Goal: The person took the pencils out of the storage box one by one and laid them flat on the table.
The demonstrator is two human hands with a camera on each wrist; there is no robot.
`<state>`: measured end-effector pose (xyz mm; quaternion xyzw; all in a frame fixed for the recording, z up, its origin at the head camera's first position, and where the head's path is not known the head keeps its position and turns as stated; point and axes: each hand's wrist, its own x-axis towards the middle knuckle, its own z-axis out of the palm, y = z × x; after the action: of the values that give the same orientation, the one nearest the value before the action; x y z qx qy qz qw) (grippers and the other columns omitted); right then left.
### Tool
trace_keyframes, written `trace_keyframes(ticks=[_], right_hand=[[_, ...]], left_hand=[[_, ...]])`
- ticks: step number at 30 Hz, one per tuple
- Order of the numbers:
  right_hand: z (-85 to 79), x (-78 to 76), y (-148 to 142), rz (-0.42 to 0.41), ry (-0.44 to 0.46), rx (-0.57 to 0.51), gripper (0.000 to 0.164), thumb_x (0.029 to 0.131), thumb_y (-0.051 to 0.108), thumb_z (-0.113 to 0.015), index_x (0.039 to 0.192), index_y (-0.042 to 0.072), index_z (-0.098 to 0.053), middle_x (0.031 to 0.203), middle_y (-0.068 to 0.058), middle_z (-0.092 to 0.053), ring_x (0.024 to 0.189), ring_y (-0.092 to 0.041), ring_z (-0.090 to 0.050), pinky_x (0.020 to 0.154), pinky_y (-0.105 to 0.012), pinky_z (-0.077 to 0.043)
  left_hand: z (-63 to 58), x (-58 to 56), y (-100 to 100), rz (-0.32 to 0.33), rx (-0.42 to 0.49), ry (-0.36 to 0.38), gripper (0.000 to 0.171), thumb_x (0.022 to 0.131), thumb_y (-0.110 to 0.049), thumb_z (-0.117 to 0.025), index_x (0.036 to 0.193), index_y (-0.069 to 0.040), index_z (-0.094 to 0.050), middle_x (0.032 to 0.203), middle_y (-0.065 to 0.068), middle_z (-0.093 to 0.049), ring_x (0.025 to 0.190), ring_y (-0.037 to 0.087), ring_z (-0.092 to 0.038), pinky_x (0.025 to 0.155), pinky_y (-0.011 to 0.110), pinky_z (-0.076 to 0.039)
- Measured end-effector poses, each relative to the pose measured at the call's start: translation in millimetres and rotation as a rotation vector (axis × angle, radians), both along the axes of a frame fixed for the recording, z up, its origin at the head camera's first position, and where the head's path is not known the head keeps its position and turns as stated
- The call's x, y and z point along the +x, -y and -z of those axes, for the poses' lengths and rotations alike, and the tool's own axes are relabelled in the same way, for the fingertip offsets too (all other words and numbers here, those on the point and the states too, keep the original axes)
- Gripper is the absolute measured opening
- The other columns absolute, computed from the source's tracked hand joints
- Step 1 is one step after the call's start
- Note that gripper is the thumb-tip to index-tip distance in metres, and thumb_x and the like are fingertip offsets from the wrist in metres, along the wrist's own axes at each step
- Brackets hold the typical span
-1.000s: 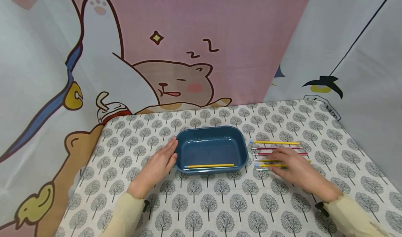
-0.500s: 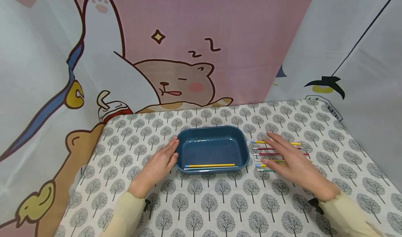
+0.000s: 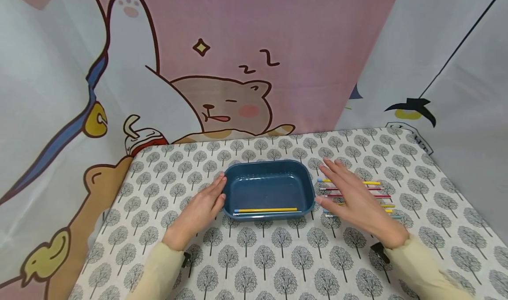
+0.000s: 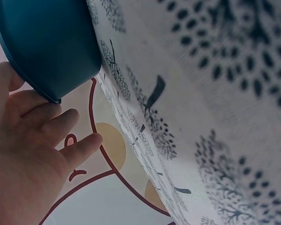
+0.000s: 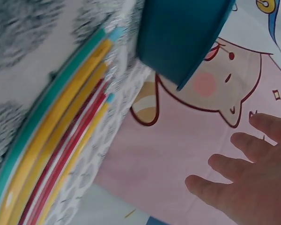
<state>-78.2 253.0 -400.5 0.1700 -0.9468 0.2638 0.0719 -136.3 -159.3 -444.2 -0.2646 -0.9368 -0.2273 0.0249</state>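
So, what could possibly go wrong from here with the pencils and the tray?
The right grip hangs above the row of pencils, so it might brush some and roll them out of line. The left grip touches the side of the tray; a push could perhaps slide it. If the tray tips, the two pencils inside may roll.

And here's the tray (image 3: 267, 189), smooth plastic, glossy and gleaming inside, its outside nearer matt! The pencils (image 5: 52, 126) look smooth and painted, showing a faint sheen. The tabletop (image 3: 206, 167) wears matt cloth, the backdrop (image 3: 309, 61) lightly creased fabric, the sleeves (image 3: 158, 267) matt cloth too.
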Motion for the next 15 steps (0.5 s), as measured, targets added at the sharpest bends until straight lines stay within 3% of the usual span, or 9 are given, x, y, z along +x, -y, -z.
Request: trace_keyframes(ticks=[7, 15], right_hand=[[-6.5, -8.5, 23.4, -0.058, -0.027, -0.005, 0.083, 0.096, 0.049, -0.071, 0.164, 0.020, -0.033, 0.172, 0.001, -0.020, 0.158, -0.031, -0.014, 0.125, -0.061, -0.020], [-9.9, -17.7, 50.8, -0.123, -0.048, 0.025, 0.082, 0.097, 0.054, -0.068, 0.164, 0.020, -0.034, 0.171, -0.003, -0.024, 0.158, -0.031, -0.015, 0.124, -0.063, -0.020]], left_hand=[[0.0, 0.1, 0.1, 0.003, 0.001, -0.006, 0.052, 0.109, -0.020, -0.052, 0.156, -0.002, -0.042, 0.166, 0.009, -0.030, 0.146, 0.034, -0.042, 0.118, 0.052, -0.039], [-1.7, 0.9, -1.0, -0.004, 0.010, -0.001, 0.052, 0.109, -0.021, -0.053, 0.157, -0.002, -0.042, 0.166, 0.010, -0.032, 0.146, 0.035, -0.043, 0.118, 0.053, -0.039]])
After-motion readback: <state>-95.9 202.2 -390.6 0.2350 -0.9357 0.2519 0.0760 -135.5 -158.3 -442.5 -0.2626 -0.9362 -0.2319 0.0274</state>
